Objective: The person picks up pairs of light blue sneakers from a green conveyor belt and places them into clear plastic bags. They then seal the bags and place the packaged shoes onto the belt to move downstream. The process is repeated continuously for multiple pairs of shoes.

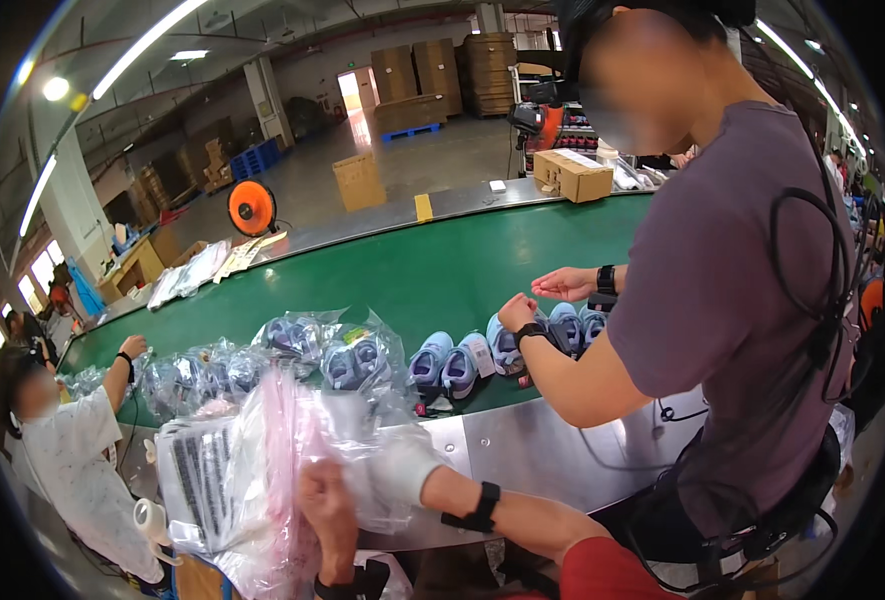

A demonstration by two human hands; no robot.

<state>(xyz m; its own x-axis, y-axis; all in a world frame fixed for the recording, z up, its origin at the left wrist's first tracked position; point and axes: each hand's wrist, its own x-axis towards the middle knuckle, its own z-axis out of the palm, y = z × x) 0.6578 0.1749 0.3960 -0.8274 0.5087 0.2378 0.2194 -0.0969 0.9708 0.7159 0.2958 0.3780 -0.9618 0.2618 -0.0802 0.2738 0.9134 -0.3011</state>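
Note:
My left hand [328, 500], blurred, is closed at the edge of a stack of clear plastic bags [284, 470] with a pink tint, seemingly gripping one. My right hand [407, 468] looks white, in a glove or under plastic; its fingers are hidden by a clear crumpled bag [367, 455]. Just beyond, on the green belt, a pair of light blue shoes [354, 362] sits in a clear bag. To its right stands an unbagged pair of blue-purple shoes [442, 368] with a white tag [481, 355].
A co-worker in a purple shirt [732, 250] stands close on my right, hands over more shoes [566, 325]. Another in white [72, 470] reaches over bagged shoes [202, 375] at left. The green conveyor belt [412, 265] runs across; a cardboard box [572, 175] stands on its far ledge.

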